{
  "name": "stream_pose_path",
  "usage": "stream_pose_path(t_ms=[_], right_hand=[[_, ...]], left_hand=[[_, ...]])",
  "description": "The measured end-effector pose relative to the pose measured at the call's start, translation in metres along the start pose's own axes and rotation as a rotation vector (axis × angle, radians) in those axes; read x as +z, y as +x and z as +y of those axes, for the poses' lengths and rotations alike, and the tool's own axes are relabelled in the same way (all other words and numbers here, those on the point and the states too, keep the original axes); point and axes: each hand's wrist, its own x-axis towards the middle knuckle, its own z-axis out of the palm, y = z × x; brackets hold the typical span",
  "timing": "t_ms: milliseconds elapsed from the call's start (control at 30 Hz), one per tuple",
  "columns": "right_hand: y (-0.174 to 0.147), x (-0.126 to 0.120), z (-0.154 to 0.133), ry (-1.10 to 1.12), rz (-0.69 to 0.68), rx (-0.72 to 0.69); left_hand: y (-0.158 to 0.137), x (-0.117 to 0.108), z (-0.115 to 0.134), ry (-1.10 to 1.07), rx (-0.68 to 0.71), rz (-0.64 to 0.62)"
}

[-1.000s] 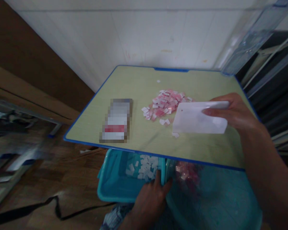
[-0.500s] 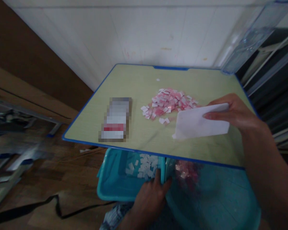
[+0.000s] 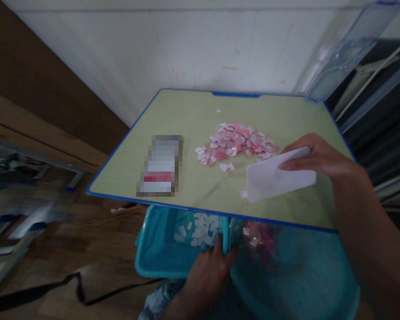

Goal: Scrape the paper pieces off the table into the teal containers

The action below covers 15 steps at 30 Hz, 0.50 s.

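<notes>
My right hand (image 3: 315, 155) grips a flat white scraper (image 3: 276, 178) between thumb and fingers, low over the right side of the table (image 3: 193, 111). A small white piece (image 3: 243, 194) lies at the scraper's lower left corner. Behind and left of the scraper spreads a pile of small pink and white pieces (image 3: 235, 138). Below the table's near edge, my left hand (image 3: 211, 266) is closed on the rim where a rectangular teal basin (image 3: 163, 266) meets a round teal basin (image 3: 306, 275). White pieces (image 3: 205, 229) lie in the rectangular basin, pink wrapped ones (image 3: 260, 240) in the round one.
A blurred-out phone-like object (image 3: 160, 166) lies on the table's left side. At the back right corner stands a clear plastic container (image 3: 350, 53). A white wall (image 3: 200, 49) rises behind the table. A black strap (image 3: 80, 284) trails over the wooden floor.
The scraper has tilted, its lower edge moving slightly toward the table's near edge. My right hand moved a little left with it. My left hand stays on the basin rim.
</notes>
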Motion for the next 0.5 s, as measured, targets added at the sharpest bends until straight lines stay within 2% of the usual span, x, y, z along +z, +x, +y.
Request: stream_pose_path(t_ms=[67,200,267,500], right_hand=[[-0.001,-0.002,0.001,0.001,-0.011,-0.011],[0.0,-0.002,0.001,0.051,0.093,0.016],[0.004,0.002,0.002,0.044,0.103,0.023],[0.018,0.014,0.007,0.039,0.151,-0.072]], left_hand=[[0.0,-0.001,0.0,0.009,0.0,-0.015],[0.0,-0.003,0.0,0.01,0.008,-0.024],[0.0,-0.003,0.0,0.009,0.007,-0.015],[0.0,0.0,0.0,0.003,-0.007,-0.024]])
